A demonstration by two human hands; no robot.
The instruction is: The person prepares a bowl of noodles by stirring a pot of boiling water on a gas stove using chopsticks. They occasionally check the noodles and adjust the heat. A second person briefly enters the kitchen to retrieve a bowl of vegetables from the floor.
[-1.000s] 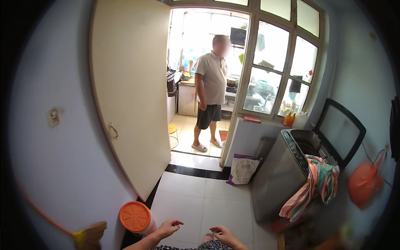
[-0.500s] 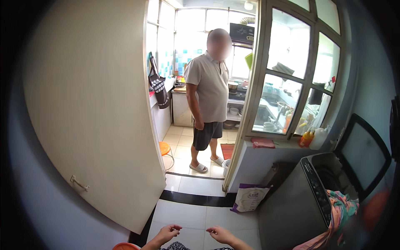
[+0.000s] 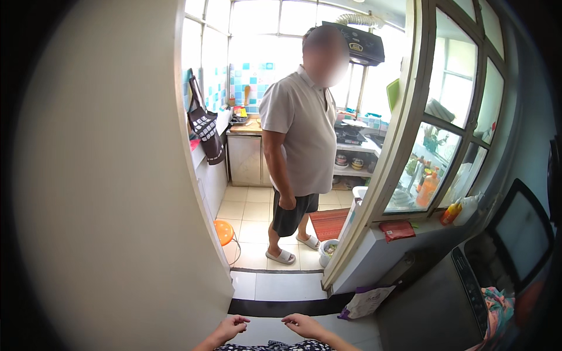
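Observation:
Low in the view, my left hand [image 3: 232,329] and my right hand [image 3: 303,325] are held in front of me with a gap between them. Both have their fingers loosely extended inward, and nothing shows in either. Below them is dark patterned cloth [image 3: 275,345]. Past the doorway a person [image 3: 301,131] in a light polo shirt, dark shorts and slippers stands in the kitchen with an arm hanging down. My right hand is nearest to a white and purple bag [image 3: 367,301] on the floor, without touching it.
A pale door [image 3: 105,175] stands to the left. At the right is a top-loading washing machine [image 3: 430,310], lid raised, with colourful cloth [image 3: 497,307] hanging out. Beyond the threshold [image 3: 275,285] are an orange stool [image 3: 223,232], a red mat [image 3: 329,224] and a small bucket [image 3: 329,251].
I have come closer to the doorway, so the person and kitchen look larger. The washing machine and bag have shifted rightward and lower in view. Both hands stay raised and empty.

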